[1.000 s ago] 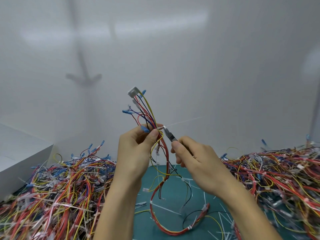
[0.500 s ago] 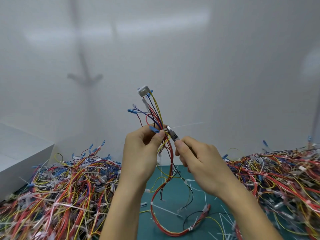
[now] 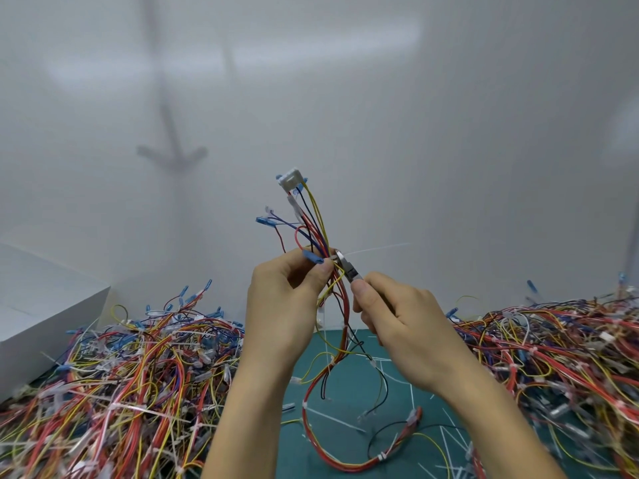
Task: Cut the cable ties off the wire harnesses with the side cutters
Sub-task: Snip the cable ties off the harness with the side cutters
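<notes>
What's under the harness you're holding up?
A green mat strewn with cut ties, and the harness's own trailing end. Wire piles hide the mat on both sides.

Shiny metal side cutters (image 3: 346, 268), glossy plastic-sheathed wire harness (image 3: 320, 236), white plastic connector (image 3: 291, 180), matt green mat (image 3: 349, 402).

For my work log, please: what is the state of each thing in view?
left hand: holds the wire harness up.
right hand: grips the side cutters.
side cutters: nose at the bundle; open or closed unclear.
wire harness: upright, lower end trailing on the green mat.
</notes>
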A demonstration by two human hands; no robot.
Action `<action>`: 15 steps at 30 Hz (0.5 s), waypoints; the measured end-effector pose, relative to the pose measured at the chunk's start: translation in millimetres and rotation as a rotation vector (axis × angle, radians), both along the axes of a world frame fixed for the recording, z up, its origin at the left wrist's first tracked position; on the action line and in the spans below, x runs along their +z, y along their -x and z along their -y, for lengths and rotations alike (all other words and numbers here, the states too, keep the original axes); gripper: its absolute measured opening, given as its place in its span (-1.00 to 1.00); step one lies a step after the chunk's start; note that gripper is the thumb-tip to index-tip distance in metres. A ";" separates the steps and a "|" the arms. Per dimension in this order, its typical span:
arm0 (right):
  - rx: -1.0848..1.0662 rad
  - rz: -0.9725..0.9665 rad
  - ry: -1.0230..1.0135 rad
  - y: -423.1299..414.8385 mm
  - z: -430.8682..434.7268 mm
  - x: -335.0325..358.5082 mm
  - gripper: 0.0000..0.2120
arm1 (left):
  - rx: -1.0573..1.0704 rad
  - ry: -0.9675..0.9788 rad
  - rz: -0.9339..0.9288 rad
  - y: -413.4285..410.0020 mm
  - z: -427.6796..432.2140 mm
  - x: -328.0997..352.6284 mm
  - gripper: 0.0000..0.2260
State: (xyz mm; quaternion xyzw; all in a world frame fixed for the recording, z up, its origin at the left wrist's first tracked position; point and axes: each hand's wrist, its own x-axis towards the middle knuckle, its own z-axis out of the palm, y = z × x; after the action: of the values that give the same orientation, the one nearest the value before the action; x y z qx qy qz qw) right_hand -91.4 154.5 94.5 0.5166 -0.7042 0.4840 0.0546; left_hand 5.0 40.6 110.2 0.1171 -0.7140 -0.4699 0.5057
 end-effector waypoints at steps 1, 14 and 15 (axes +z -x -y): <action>0.000 0.000 0.000 0.1 -0.2 -0.2 -0.48 | -0.005 0.000 0.000 -0.1 0.3 0.1 -0.84; 0.007 -0.013 -0.007 2.3 -1.4 -1.6 -0.54 | -0.057 -0.032 -0.034 -5.0 2.1 2.0 -0.83; 0.007 -0.015 -0.009 2.7 -1.5 -1.7 -0.55 | -0.056 -0.029 -0.030 -5.0 2.2 2.0 -0.84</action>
State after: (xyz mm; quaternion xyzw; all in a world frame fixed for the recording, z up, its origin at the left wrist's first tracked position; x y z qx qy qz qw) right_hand -94.1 156.0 92.8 0.5230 -0.7040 0.4773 0.0558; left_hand 10.0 38.4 112.2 0.0973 -0.7026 -0.4958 0.5011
